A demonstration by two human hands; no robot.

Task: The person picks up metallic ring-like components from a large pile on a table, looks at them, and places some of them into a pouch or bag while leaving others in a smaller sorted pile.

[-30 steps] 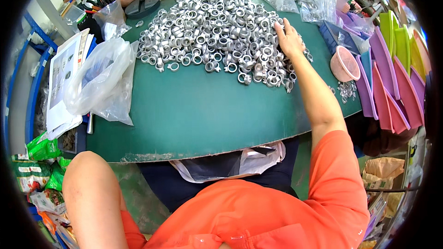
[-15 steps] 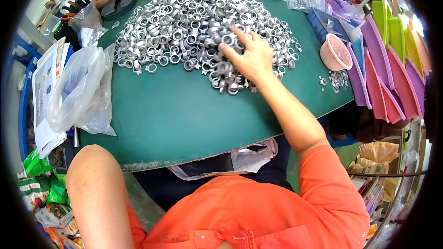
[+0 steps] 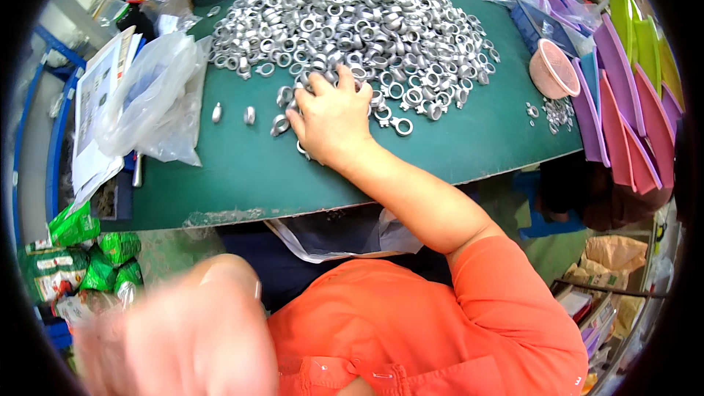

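The right hand [image 3: 334,117] spreads its fingers over rings [image 3: 284,95] at the near edge of the pile [image 3: 337,29], seemingly a gathering step next calling for curled fingers, while the blurred left hand [image 3: 198,337], its grip unreadable, hangs well apart.

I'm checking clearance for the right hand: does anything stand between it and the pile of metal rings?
Nothing visible does: the right hand is at the near edge of the pile of metal rings, fingers spread over some.
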